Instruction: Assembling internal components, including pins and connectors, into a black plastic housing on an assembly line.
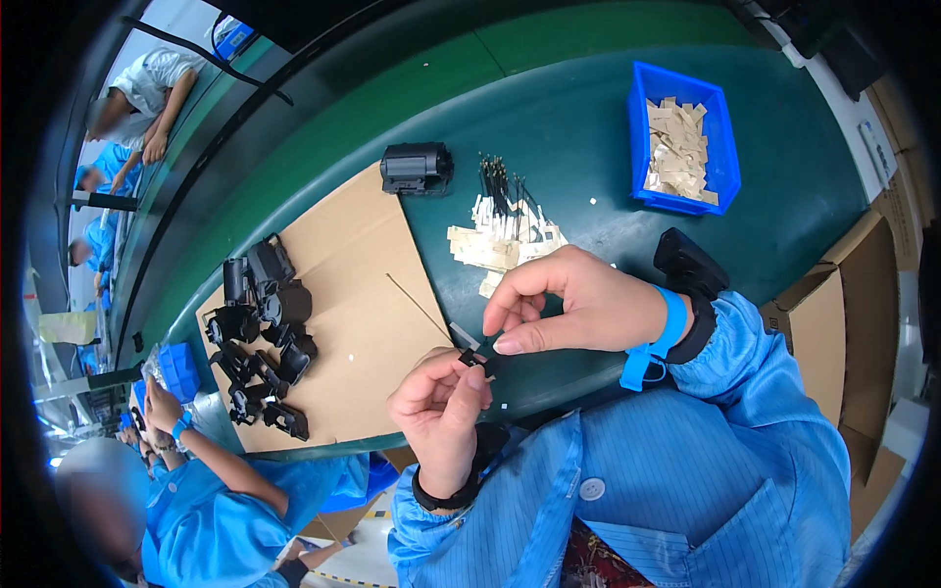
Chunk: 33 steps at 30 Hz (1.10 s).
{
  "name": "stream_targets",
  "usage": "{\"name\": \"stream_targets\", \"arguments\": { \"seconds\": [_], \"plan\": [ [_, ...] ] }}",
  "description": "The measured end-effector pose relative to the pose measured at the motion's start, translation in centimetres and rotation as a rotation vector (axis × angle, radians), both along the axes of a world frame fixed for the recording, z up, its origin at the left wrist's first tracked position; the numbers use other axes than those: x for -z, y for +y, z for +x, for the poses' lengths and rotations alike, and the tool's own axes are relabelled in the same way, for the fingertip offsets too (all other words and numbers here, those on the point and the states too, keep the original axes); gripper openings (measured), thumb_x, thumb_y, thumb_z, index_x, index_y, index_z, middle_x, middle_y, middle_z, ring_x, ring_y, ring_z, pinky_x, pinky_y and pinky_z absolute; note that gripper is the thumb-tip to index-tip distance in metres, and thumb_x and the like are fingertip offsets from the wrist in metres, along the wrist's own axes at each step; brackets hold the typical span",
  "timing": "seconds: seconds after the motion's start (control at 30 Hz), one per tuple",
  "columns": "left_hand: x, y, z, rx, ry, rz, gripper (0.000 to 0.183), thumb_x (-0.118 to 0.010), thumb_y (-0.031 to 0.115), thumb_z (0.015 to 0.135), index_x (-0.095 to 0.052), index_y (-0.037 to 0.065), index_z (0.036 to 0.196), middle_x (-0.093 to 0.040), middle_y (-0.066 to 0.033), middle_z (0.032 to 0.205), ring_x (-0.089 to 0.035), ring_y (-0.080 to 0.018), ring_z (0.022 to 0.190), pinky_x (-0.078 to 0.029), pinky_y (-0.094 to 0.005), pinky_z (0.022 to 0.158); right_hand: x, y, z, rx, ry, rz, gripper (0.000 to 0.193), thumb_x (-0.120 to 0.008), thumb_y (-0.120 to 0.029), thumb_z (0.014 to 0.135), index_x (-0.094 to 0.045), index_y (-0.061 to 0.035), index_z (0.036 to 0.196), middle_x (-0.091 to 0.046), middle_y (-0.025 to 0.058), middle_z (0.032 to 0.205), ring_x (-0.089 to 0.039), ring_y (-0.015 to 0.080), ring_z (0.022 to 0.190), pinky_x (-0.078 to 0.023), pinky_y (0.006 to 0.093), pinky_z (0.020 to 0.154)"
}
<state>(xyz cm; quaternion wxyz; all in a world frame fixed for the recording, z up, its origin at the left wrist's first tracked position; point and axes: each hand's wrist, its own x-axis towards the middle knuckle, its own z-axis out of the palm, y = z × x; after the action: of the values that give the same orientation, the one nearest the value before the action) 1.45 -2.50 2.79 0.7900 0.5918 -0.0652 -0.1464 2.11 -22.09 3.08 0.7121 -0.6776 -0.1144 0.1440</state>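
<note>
From the head view, a small black plastic clip [474,358] is pinched shut between thumb and forefinger of the left hand [438,416] over the green table's [588,147] near edge, steadied so the right hand [578,304], fingertips closed on its thin dark wire [495,343], can work close.

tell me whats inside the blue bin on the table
The blue bin holds a loose heap of small beige paper-like pieces. Whatever lies beneath the heap, and the bin's floor there, is covered.

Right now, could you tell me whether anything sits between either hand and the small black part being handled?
Nothing visible does. The left hand already pinches the small black part at its fingertips, and the right hand touches it from above, thumb and forefinger closing on it.
</note>
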Motion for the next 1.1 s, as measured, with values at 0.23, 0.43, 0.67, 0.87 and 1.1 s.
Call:
{"name": "stream_targets", "arguments": {
  "seconds": [0.23,0.43,0.67,0.87,1.1],
  "plan": [
    [0.0,0.4,-0.1,0.026,-0.006,0.015,0.006,-0.06,-0.003,0.08,-0.059,-0.004,0.085,-0.057,-0.0054,0.074,-0.051,-0.0061,0.058,-0.04,-0.0174,0.051,0.3,1.0,0.1,-0.039,0.054,0.124,0.018,-0.067,-0.018,0.08,-0.064,-0.0028,0.089,-0.061,-0.0024,0.077,-0.048,0.0041,0.067,-0.039,0.0199,0.062],
    [0.2,0.2,-0.1,0.04,-0.025,0.048,0.005,-0.061,-0.002,0.08,-0.059,-0.004,0.085,-0.057,-0.0048,0.074,-0.051,-0.0056,0.059,-0.04,-0.0171,0.052,0.0,1.1,-0.6,0.047,-0.053,-0.011,0.015,-0.065,-0.017,0.08,-0.062,-0.0036,0.085,-0.059,-0.0007,0.075,-0.046,0.0072,0.065,-0.039,0.0224,0.059],
    [0.2,0.3,-0.1,0.06,-0.046,0.077,0.007,-0.061,-0.002,0.08,-0.06,-0.004,0.086,-0.058,-0.0048,0.074,-0.051,-0.0059,0.058,-0.04,-0.0171,0.052,-0.1,1.4,-1.0,0.162,-0.353,-0.151,0.01,-0.062,-0.014,0.079,-0.058,-0.0044,0.08,-0.056,0.0049,0.072,-0.052,0.0181,0.065,-0.04,0.0298,0.06],
    [-0.6,-0.4,0.1,0.11,0.157,-0.013,0.016,-0.058,0.0,0.082,-0.057,-0.004,0.097,-0.061,-0.0072,0.071,-0.052,-0.0081,0.055,-0.042,-0.0191,0.051,-0.2,1.6,-1.4,0.396,-0.831,-0.42,0.011,-0.065,-0.009,0.07,-0.056,-0.006,0.075,-0.052,0.0031,0.068,-0.048,0.0207,0.063,-0.037,0.0327,0.062],
    [-0.8,-0.7,3.6,0.253,0.138,0.188,0.058,-0.061,0.003,0.078,-0.035,0.002,0.13,-0.061,-0.0086,0.086,-0.058,-0.013,0.069,-0.047,-0.0205,0.056,-1.5,-0.9,-2.0,0.628,-0.957,-0.542,0.013,-0.062,-0.005,0.069,-0.056,-0.0037,0.08,-0.052,0.0066,0.075,-0.05,0.0216,0.068,-0.038,0.0332,0.059]
  ]
}}
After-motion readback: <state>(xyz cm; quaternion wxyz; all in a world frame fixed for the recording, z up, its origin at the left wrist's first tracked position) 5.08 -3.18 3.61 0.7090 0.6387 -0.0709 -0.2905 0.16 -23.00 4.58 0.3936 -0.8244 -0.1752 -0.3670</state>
